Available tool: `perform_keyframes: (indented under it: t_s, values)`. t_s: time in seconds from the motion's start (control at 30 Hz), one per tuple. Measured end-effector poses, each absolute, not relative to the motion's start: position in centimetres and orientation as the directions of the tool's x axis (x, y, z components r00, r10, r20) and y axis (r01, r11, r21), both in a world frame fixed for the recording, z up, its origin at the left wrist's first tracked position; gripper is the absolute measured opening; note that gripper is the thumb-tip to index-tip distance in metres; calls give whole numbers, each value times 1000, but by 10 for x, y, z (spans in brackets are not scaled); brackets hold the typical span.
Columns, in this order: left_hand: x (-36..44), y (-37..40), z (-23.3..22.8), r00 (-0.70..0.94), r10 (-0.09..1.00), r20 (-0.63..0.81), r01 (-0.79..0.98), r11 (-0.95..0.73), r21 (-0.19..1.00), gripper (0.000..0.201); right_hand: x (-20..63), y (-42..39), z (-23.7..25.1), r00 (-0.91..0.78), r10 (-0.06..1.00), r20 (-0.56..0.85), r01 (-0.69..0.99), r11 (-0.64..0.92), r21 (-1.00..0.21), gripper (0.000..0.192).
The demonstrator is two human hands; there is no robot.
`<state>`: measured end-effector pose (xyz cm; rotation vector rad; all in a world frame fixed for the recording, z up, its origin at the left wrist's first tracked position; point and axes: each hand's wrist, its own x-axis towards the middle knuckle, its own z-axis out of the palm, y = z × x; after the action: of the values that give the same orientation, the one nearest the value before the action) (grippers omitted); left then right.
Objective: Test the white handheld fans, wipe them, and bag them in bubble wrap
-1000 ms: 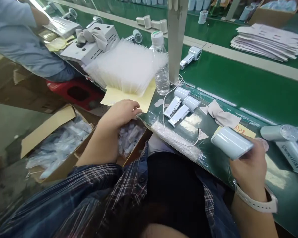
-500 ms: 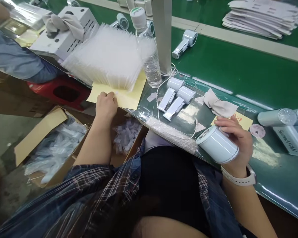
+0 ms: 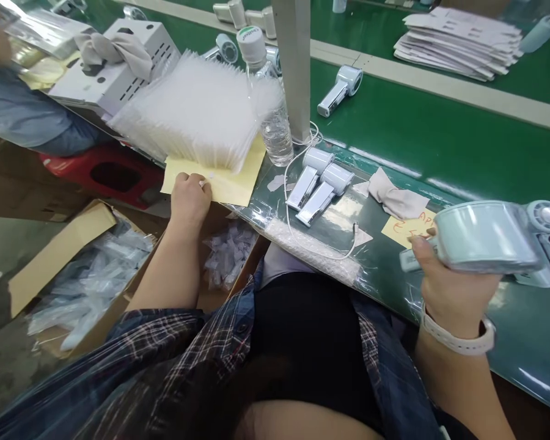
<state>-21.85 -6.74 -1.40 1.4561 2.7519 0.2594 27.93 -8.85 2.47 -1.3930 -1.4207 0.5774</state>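
My right hand [image 3: 449, 290] grips a pale blue handheld fan [image 3: 483, 237] above the near edge of the green bench, its round head lying sideways. My left hand [image 3: 189, 198] rests with curled fingers on the near edge of a yellow sheet [image 3: 231, 183], fingertips at the bottom of a fanned stack of clear plastic bags [image 3: 197, 113]. Whether it pinches a bag I cannot tell. Two more fans [image 3: 318, 183] lie side by side mid-bench with a white cable [image 3: 297, 226] looping beside them.
A water bottle [image 3: 268, 98] and a white post [image 3: 293, 67] stand behind the fans. A cloth [image 3: 396, 198], a yellow note [image 3: 406, 227] and another fan [image 3: 545, 232] lie right. Cardboard boxes of bagged parts [image 3: 87, 281] sit below left. Another person's sleeve [image 3: 27, 116] is far left.
My left hand rose from the box of small bags to the yellow sheet under the bag stack. My right hand turned the fan and carried it rightward and up.
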Motion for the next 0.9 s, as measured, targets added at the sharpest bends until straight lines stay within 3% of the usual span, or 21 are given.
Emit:
perform_keyframes:
  t_s: [0.1,0.17,0.33,0.5,0.77,0.9]
  values:
    - [-218,-66,-11,-561,825,71,822,545,165,23,276,-80,28,120,973,195,31,193,-981,32]
    - [-218,-66,-8,-560,825,75,822,541,176,13,276,-80,32,74,990,119,-133,128,-983,34]
    - [-215,-63,-3,-564,823,66,818,546,183,5,276,-92,36,10,999,38,-154,39,-987,56]
    - [-212,-62,1,-571,820,37,812,558,171,6,269,-112,35,152,988,34,-57,43,-997,59]
    - [-211,-61,3,-562,827,31,822,554,136,4,263,-120,45,89,995,-47,-191,-29,-981,62]
    - [-212,-60,2,-544,838,26,834,538,121,3,266,-122,36,72,997,-15,-135,-5,-991,63]
